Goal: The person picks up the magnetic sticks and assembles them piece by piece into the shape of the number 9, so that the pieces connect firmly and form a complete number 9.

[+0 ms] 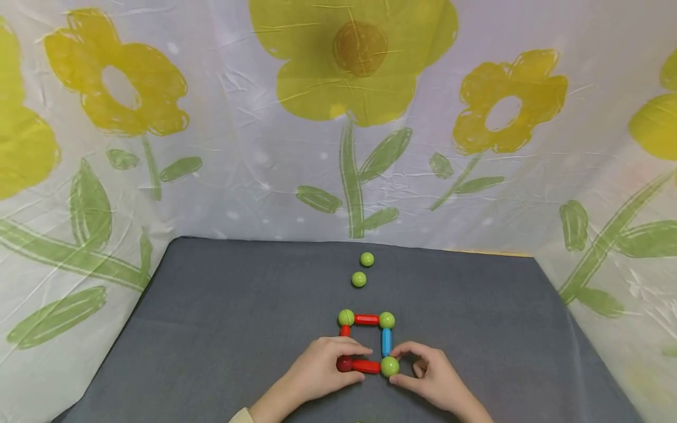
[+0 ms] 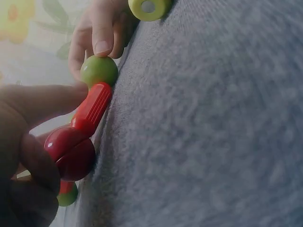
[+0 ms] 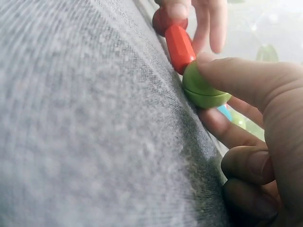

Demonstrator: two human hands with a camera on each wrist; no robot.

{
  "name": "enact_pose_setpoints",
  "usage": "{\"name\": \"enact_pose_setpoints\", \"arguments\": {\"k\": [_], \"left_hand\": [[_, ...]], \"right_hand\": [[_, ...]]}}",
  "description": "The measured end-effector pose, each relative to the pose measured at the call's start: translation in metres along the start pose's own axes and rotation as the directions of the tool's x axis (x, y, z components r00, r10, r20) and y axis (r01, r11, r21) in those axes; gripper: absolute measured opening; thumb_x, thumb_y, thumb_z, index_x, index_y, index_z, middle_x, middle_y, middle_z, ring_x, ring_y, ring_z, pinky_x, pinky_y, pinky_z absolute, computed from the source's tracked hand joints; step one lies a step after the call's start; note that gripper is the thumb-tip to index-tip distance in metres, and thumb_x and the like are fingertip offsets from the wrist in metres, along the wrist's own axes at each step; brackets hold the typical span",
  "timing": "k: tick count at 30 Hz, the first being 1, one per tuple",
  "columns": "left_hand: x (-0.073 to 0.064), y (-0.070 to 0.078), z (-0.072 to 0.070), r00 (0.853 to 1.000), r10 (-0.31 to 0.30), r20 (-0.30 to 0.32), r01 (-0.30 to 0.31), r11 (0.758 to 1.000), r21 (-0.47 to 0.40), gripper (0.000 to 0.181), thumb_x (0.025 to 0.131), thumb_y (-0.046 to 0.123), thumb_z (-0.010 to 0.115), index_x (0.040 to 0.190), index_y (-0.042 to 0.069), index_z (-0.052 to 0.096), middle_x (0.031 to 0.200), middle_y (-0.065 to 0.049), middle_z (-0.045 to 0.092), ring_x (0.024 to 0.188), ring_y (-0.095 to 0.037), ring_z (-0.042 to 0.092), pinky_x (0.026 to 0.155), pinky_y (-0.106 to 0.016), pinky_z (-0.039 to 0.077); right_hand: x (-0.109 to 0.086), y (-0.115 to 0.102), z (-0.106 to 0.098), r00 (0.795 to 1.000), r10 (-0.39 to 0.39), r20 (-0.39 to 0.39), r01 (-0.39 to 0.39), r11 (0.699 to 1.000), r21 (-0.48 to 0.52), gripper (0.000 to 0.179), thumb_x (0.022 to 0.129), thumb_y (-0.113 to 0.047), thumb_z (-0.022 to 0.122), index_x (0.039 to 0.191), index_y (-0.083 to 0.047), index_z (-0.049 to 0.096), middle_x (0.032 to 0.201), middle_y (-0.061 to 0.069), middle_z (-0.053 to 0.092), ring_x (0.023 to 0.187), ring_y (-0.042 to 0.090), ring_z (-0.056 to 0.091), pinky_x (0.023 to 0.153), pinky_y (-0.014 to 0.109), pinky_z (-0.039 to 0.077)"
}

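Toy balls and rods form a square on the dark cloth. My left hand [image 1: 324, 364] grips the dark red ball [image 2: 78, 161] at its near left corner, fingers curled beside it. From that ball a red rod [image 1: 366, 366] runs to the green ball [image 1: 389, 366] at the near right corner. My right hand [image 1: 431, 376] pinches this green ball between thumb and index finger. A blue rod [image 1: 386, 342] leads away to another green ball [image 1: 387, 320]. The far side is a red rod [image 1: 367, 319], ending at a green ball [image 1: 346, 318]. My left hand partly covers the left red rod [image 1: 345, 331].
Two loose green balls [image 1: 359, 279] [image 1: 367, 259] lie beyond the square. Another green ball [image 2: 149, 7] with a silvery spot shows at the top of the left wrist view. Flower-printed cloth [image 1: 238, 176] hangs behind the table [image 1: 238, 282] and along both sides.
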State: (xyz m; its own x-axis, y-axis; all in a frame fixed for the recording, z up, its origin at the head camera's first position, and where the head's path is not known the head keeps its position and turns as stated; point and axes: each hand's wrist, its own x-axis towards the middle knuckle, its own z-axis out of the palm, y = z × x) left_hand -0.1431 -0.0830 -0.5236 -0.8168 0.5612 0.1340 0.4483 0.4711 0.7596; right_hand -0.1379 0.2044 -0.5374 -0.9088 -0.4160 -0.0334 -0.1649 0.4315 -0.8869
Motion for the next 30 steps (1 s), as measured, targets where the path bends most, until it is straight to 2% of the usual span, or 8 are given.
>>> {"name": "enact_pose_setpoints", "arguments": {"k": [3,7,13,26,30], "left_hand": [[0.0,-0.002,0.001,1.0,-0.008,-0.005,0.008,1.0,-0.01,0.031,0.089,0.024,0.089,0.12,0.025,0.082,0.11,0.017,0.076,0.094,0.006,0.065,0.083,-0.02,0.055],[0.0,-0.006,0.005,0.999,-0.027,-0.025,0.025,0.997,-0.07,0.022,0.089,0.021,0.089,0.111,0.024,0.085,0.102,0.017,0.076,0.09,0.006,0.066,0.081,-0.019,0.056],[0.0,-0.014,0.01,0.997,-0.052,-0.06,0.042,0.986,-0.16,0.019,0.09,0.021,0.088,0.109,0.024,0.086,0.103,0.017,0.076,0.094,0.003,0.068,0.083,-0.022,0.057],[0.001,-0.015,0.01,0.996,-0.053,-0.069,0.041,0.985,-0.167,0.019,0.09,0.021,0.088,0.109,0.025,0.086,0.104,0.017,0.076,0.095,0.002,0.069,0.085,-0.023,0.057],[0.0,-0.015,0.01,0.996,-0.056,-0.071,0.043,0.985,-0.166,0.019,0.09,0.021,0.088,0.109,0.025,0.086,0.103,0.017,0.076,0.095,0.002,0.068,0.085,-0.023,0.057]], "right_hand": [[0.0,0.0,0.001,1.0,0.002,0.001,-0.002,1.0,0.005,0.036,0.085,-0.035,0.091,0.115,-0.023,0.074,0.055,-0.01,0.038,0.043,-0.007,0.025,0.043,0.016,0.028],[0.0,-0.001,0.001,1.0,0.008,0.0,-0.008,1.0,0.015,0.037,0.085,-0.034,0.091,0.115,-0.023,0.074,0.055,-0.009,0.039,0.043,-0.007,0.025,0.042,0.017,0.028],[0.0,-0.001,-0.001,1.0,0.014,0.002,-0.014,0.999,0.028,0.036,0.085,-0.033,0.091,0.116,-0.022,0.074,0.055,-0.008,0.039,0.042,-0.007,0.025,0.042,0.017,0.028],[-0.001,0.001,-0.002,1.0,-0.02,0.0,0.02,0.999,0.048,0.036,0.086,-0.031,0.091,0.116,-0.02,0.074,0.056,-0.008,0.039,0.044,-0.009,0.025,0.043,0.015,0.027],[0.0,0.003,-0.005,0.999,-0.044,-0.025,0.046,0.996,0.073,0.032,0.088,-0.026,0.089,0.115,-0.017,0.074,0.075,-0.004,0.065,0.045,-0.007,0.027,0.042,0.015,0.03]]}}
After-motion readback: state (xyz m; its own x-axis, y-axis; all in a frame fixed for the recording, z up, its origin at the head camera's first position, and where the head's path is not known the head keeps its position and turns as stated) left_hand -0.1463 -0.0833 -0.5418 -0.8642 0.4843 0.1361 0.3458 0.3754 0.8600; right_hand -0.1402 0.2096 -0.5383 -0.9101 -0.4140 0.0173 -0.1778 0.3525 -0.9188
